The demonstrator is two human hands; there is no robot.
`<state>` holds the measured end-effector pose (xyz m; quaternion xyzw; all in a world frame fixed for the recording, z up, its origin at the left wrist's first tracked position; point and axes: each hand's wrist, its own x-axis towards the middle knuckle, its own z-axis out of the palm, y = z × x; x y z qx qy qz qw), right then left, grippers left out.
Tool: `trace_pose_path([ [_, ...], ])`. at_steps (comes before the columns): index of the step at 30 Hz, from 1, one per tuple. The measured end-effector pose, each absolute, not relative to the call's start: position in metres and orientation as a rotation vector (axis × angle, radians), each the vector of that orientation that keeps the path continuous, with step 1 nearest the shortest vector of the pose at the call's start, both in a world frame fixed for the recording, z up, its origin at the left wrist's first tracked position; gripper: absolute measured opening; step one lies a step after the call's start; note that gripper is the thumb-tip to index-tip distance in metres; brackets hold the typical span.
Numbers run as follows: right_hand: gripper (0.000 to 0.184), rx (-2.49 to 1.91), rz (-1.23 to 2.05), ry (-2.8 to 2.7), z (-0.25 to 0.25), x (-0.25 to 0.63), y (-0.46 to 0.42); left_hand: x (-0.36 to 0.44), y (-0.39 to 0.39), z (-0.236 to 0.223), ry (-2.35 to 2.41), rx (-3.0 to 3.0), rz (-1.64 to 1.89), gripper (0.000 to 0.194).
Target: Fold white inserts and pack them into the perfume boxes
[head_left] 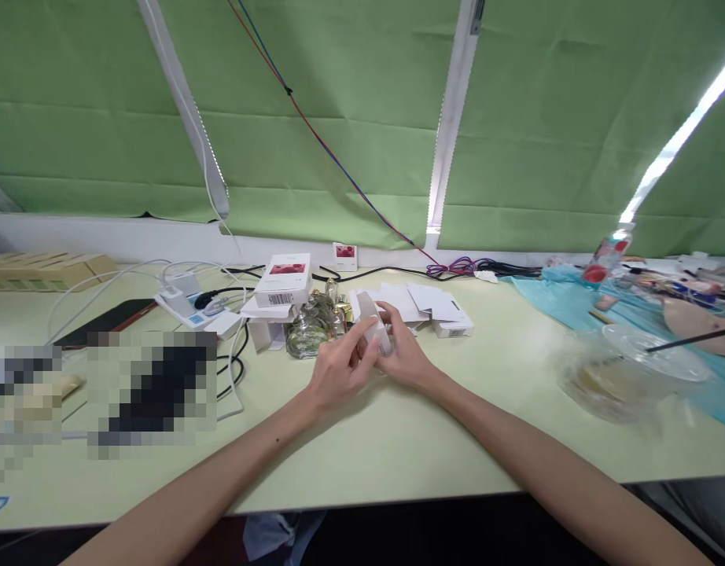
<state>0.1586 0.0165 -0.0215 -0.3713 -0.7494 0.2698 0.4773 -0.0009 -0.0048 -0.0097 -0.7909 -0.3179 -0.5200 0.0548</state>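
Observation:
Both hands are at a small white carton [374, 318], held tilted above the middle of the table. My left hand [337, 373] pinches its near left side with thumb and fingers. On the other side, my right hand [405, 354] curls around the carton, its fingers partly hidden. Just left of the hands stand several clear glass bottles [308, 330] with gold-coloured tops, looking like perfume bottles. Behind them a white box with a red picture [288, 275] lies on other white cartons. Flattened or open white cartons [433, 303] lie to the right.
A power strip [189, 306] with white and black cables lies at the left, near a dark flat device [106, 322]. A clear lidded cup [610, 377] with a dark straw stands right, beside a blue cloth [554, 303] and a bottle [610, 251]. Green blinds [339, 141] hang behind.

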Motion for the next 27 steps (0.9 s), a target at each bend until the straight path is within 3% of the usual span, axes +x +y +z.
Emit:
trace_pose_path([
  [5,0.085,-0.937,0.656,-1.838,-0.0248,0.1593,0.0184,-0.0016,-0.0056,-0.0069,-1.177,-2.403,-1.577,0.033],
  [27,0.087,-0.949,0.616,-1.87,-0.0218,0.1585,0.0144,-0.0039,-0.006,-0.0047,-1.474,-2.387,-1.645,0.03],
])
